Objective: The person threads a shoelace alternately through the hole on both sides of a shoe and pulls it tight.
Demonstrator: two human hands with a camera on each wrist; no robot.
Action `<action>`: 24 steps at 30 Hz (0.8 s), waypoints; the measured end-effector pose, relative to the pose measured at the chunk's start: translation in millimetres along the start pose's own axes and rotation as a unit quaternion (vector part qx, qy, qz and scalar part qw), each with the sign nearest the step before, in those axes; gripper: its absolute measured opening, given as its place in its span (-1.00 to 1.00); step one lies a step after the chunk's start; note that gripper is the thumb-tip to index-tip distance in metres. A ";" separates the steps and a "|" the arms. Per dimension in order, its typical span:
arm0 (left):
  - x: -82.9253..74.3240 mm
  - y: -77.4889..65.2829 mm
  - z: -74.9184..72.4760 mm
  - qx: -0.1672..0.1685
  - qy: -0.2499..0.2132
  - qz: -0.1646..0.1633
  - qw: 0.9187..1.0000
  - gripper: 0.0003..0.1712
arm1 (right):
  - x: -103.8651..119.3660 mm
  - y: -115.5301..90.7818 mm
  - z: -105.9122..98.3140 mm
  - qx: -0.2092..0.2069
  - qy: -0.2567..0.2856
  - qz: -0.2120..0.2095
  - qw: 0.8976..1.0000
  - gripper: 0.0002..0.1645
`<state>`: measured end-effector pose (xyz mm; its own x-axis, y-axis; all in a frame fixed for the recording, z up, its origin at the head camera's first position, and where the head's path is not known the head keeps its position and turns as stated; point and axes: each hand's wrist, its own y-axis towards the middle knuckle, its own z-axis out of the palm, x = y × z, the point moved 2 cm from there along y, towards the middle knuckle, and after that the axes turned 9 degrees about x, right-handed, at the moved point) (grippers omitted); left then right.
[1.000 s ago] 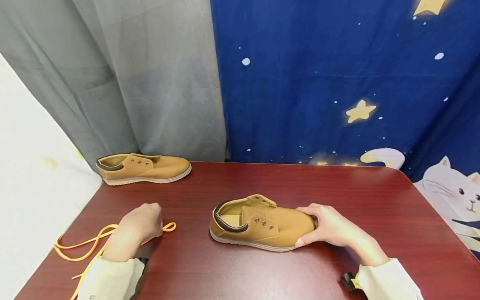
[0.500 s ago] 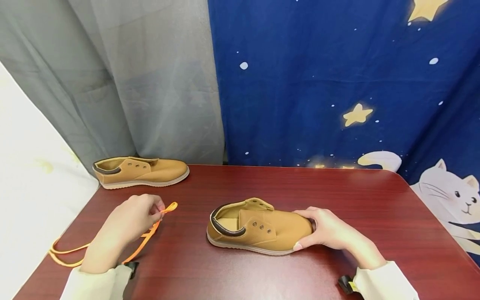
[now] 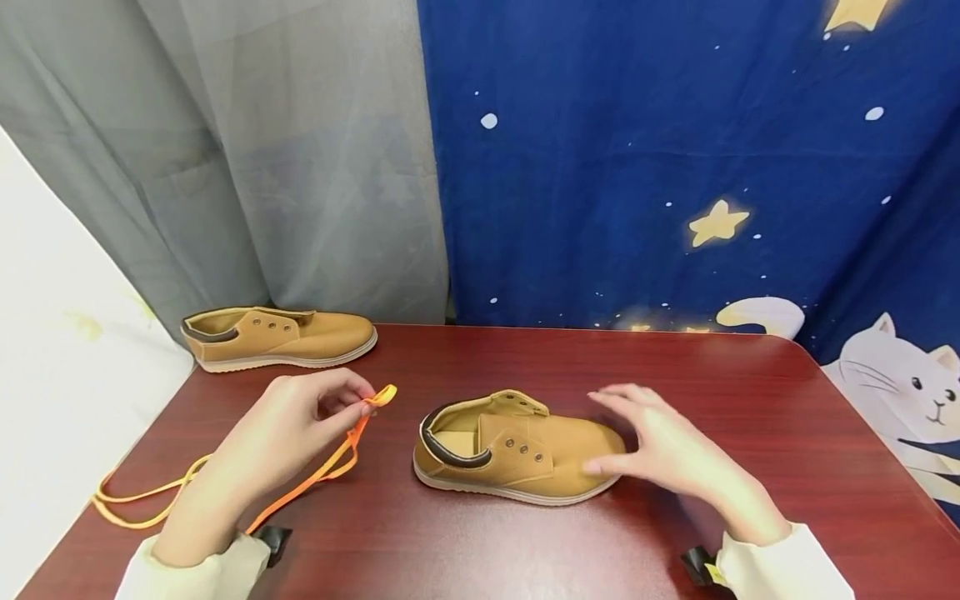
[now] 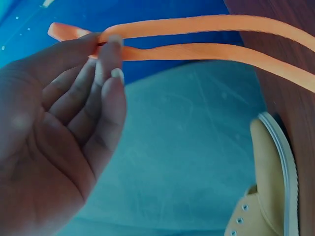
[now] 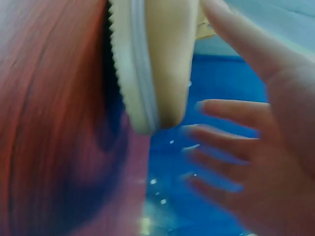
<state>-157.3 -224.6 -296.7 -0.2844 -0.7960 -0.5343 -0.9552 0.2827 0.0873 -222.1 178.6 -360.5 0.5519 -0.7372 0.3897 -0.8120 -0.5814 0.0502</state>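
My left hand (image 3: 300, 421) is raised over the table's left side and pinches an orange shoelace (image 3: 386, 395) between thumb and fingers. A short loop of the lace sticks out past the fingertips, and two strands run away from the pinch in the left wrist view. To the right lies a tan lace-up shoe (image 3: 581, 446), sole down, toe to the right, its eyelets unlaced and one flap folded up. My right hand (image 3: 667, 442) is spread around the toe with its fingers apart. In the right wrist view those fingers (image 5: 231, 110) hold nothing and stand off from the shoe's toe.
A second tan shoe (image 3: 337, 335), also without a lace, stands at the table's far left corner. More of the shoelace trails in loops along the left edge. Grey and blue curtains (image 3: 600, 167) hang behind the red-brown table (image 3: 675, 375).
My left hand has risen from the table and moved right, drawing the shoelace up with it. My right hand has loosened from the shoe's toe and its fingers have spread.
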 end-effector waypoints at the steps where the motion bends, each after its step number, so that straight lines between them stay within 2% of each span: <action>1: -4.4 -0.2 -0.1 -0.010 -0.007 0.006 1.000 -0.83 | 4.7 0.0 -3.5 -0.030 0.012 -0.005 0.999 -0.19; 4: -16.7 -0.5 -0.5 -0.042 -0.025 0.028 0.998 -0.79 | 21.9 -0.8 -11.4 -0.085 0.083 -0.030 0.993 -0.68; 5: -20.6 -0.5 -0.3 -0.053 -0.032 0.039 0.997 -0.79 | 28.5 -1.2 -12.9 -0.086 0.110 -0.035 0.990 -0.80; 7: -28.0 -1.2 -0.1 -0.073 -0.042 0.060 0.995 -0.77 | 42.1 -2.1 -13.6 -0.062 0.172 -0.043 0.982 -0.96; 9: -34.7 -2.1 0.6 -0.086 -0.054 0.080 0.992 -0.76 | 55.8 -2.0 -11.8 -0.025 0.220 -0.052 0.974 -0.87; 11: -41.9 -2.3 2.0 -0.096 -0.061 0.103 0.988 -0.73 | 67.3 -1.8 -7.3 0.021 0.267 -0.066 0.961 -0.79; 13: -49.3 -3.0 3.5 -0.104 -0.068 0.121 0.985 -0.71 | 78.9 -0.1 -0.3 0.068 0.313 -0.086 0.943 -0.72; 14: -53.1 -3.1 4.6 -0.107 -0.070 0.132 0.983 -0.70 | 84.5 1.3 4.1 0.095 0.338 -0.096 0.931 -0.68; 16: -60.5 -3.1 7.7 -0.108 -0.076 0.150 0.980 -0.69 | 95.3 3.9 14.9 0.155 0.402 -0.104 0.896 -0.61; 18: -66.7 -2.9 12.1 -0.100 -0.085 0.164 0.978 -0.70 | 106.2 6.7 27.2 0.214 0.470 -0.088 0.852 -0.52; 20: -71.4 -1.6 18.1 -0.086 -0.092 0.178 0.976 -0.71 | 115.7 8.7 41.0 0.259 0.534 -0.050 0.803 -0.43; 22: -75.3 0.0 24.9 -0.066 -0.098 0.187 0.975 -0.73 | 123.1 10.0 55.0 0.287 0.589 -0.011 0.755 -0.33; 24: -78.7 1.4 31.7 -0.047 -0.096 0.191 0.976 -0.75 | 128.6 11.1 67.4 0.300 0.634 0.019 0.713 -0.24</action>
<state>-133.7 -144.7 -281.2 -0.6099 -0.5245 -0.5941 -0.7879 0.4818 0.3835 -147.4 54.1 -371.8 -0.3911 -0.0745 0.9173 -0.3842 -0.8925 -0.2363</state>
